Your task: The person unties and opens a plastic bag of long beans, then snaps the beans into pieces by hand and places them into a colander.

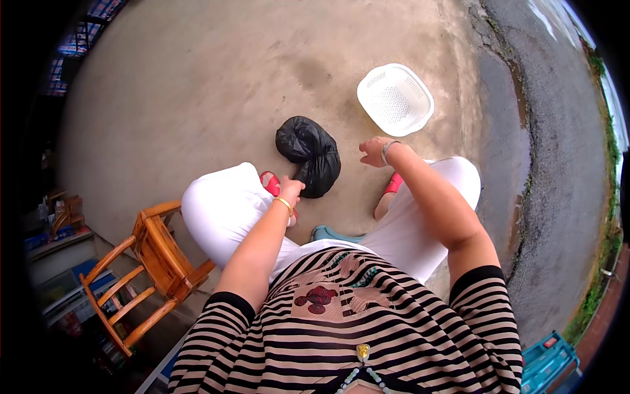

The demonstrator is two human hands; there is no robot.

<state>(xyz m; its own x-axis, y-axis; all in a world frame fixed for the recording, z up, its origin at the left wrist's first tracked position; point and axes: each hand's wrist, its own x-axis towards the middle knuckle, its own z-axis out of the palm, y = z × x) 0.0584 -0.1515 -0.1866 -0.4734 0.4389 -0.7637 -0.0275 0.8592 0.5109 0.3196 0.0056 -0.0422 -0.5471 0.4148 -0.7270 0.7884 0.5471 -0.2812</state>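
Note:
A black plastic bag [319,161] lies on the concrete between my feet, bulging and folded over at its upper left. My left hand [291,189], with a gold bracelet at the wrist, is closed at the bag's lower left edge and appears to grip the plastic. To the right of the bag, my right hand [375,151] hangs in the air with its fingers apart, holding nothing. A silver bangle circles that wrist. Just beyond the right hand, a white plastic basket [412,123] with a perforated bottom rests on the ground. What the bag contains is hidden.
A wooden chair [161,253] stands at my left, beside cluttered shelves [62,240]. Under me shows part of a blue-green stool or basin [338,233]. Wet asphalt [558,131] borders the concrete on the right. A teal plastic crate [550,364] sits at the lower right.

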